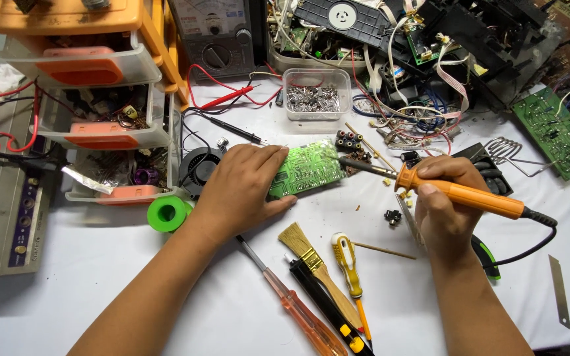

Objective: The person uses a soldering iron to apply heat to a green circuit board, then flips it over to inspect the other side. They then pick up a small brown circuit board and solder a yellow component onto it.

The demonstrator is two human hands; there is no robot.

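The left hand (242,191) lies flat, fingers spread, pinning the green circuit board (306,168) to the table. Right of the board, the right hand (444,201) grips an orange soldering iron (460,193) pen-style, fingers wrapped tight, its tip steadied against the board's edge.

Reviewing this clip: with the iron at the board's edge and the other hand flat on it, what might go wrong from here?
1. The left hand lies flat on the green circuit board, near the tip of the soldering iron held by the right hand; a slip may burn fingers.
2. The iron's black cord trails beside a loose blade and could snag.
3. The brush and screwdrivers lie close below, easy to knock.
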